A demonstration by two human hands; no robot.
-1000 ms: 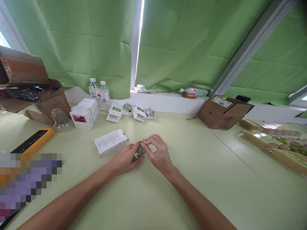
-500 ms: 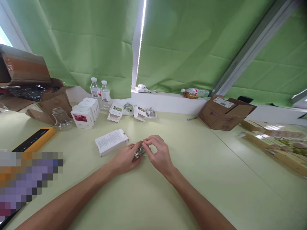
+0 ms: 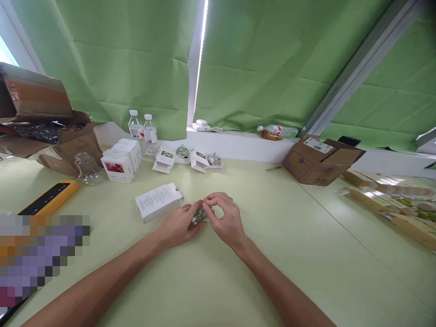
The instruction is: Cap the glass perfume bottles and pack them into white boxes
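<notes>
Just above the table, a small shiny, see-through object (image 3: pixel 198 216) sits between my two hands, partly covered by the fingers. My left hand (image 3: pixel 180 225) is closed around its left side, thumb on top. My right hand (image 3: pixel 225 218) is in a pinch at the object's upper edge, thumb and forefinger together. What lies in that pinch is too small to make out. Behind my left hand a white box (image 3: pixel 159 202) with fine printed text lies flat, close to my fingers but apart from the object.
White boxes (image 3: pixel 117 169) and a glass jar (image 3: pixel 89 170) stand back left, near water bottles (image 3: pixel 150 134). Opened small boxes (image 3: pixel 164 159) lie along the back. An orange power strip (image 3: pixel 51 200) is at left; a cardboard box (image 3: pixel 306 163) and long cartons (image 3: pixel 391 200) are at right.
</notes>
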